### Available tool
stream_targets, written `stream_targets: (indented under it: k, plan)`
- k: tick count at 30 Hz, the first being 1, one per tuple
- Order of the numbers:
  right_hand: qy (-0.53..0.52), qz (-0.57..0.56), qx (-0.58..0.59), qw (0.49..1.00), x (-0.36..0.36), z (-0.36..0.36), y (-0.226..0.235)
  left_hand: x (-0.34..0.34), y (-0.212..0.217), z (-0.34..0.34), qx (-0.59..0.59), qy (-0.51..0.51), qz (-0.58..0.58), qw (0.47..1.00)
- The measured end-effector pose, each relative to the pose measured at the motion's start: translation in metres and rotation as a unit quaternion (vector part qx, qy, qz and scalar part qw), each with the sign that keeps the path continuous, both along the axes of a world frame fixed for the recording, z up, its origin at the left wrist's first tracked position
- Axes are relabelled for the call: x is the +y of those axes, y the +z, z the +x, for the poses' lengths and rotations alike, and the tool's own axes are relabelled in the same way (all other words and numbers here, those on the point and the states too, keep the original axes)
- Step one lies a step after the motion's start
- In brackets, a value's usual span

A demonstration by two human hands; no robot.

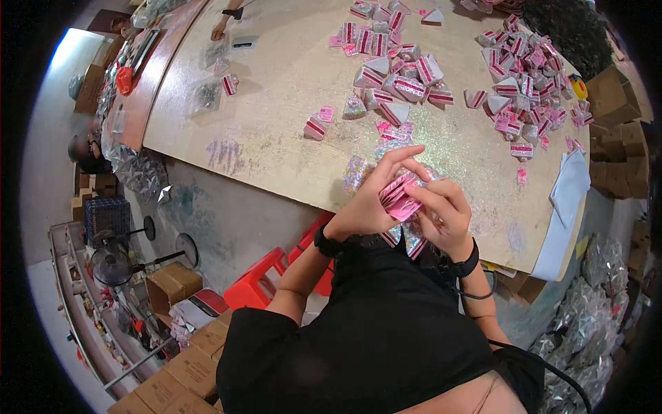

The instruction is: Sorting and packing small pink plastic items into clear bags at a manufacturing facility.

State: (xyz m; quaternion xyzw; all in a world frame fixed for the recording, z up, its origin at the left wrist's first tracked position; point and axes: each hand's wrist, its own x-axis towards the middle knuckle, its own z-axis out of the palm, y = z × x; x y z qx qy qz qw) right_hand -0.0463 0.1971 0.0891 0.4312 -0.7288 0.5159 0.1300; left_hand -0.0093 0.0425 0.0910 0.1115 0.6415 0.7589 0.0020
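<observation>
Both hands (407, 200) on, apparently, a pink striped packet (398, 195) above table (276, 83).

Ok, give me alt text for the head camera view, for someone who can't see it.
Seen from above, a person's left hand and right hand together hold a small pink striped card at the edge of a wooden table. Many folded pink and white packets lie scattered on the table.

pink striped card (398, 195), red stool (258, 284)
</observation>
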Motion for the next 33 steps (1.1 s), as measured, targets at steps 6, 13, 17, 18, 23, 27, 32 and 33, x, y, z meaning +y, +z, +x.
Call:
stream_targets:
  k: [6,13,17,18,23,27,32,33]
  plan:
    - [0.002,-0.02,-0.035,0.999,-0.006,-0.001,0.006,-0.002,0.0,0.004,-0.01,0.01,0.013,1.0]
    - [0.08,-0.061,-0.095,0.99,-0.017,-0.015,-0.012,-0.01,-0.009,0.016,-0.015,0.015,0.068,0.997]
    - [0.149,0.101,-0.199,0.963,-0.02,-0.063,-0.075,-0.024,-0.022,0.029,-0.247,0.073,0.053,0.965]
    - [0.158,0.134,-0.243,0.948,-0.028,-0.078,-0.101,-0.029,-0.025,0.032,-0.254,0.088,0.044,0.962]
    - [-0.101,0.297,-0.158,0.936,-0.047,-0.131,-0.223,-0.034,-0.03,0.048,-0.255,0.126,0.015,0.959]
    - [-0.039,0.241,-0.196,0.95,-0.059,-0.151,-0.263,-0.034,-0.026,0.06,-0.275,0.124,0.035,0.953]
    - [0.098,0.319,-0.073,0.94,-0.058,-0.154,-0.277,-0.034,-0.036,0.059,-0.236,0.145,0.007,0.961]
    - [0.08,0.318,-0.071,0.942,-0.052,-0.149,-0.277,-0.033,-0.038,0.056,-0.235,0.133,0.003,0.963]
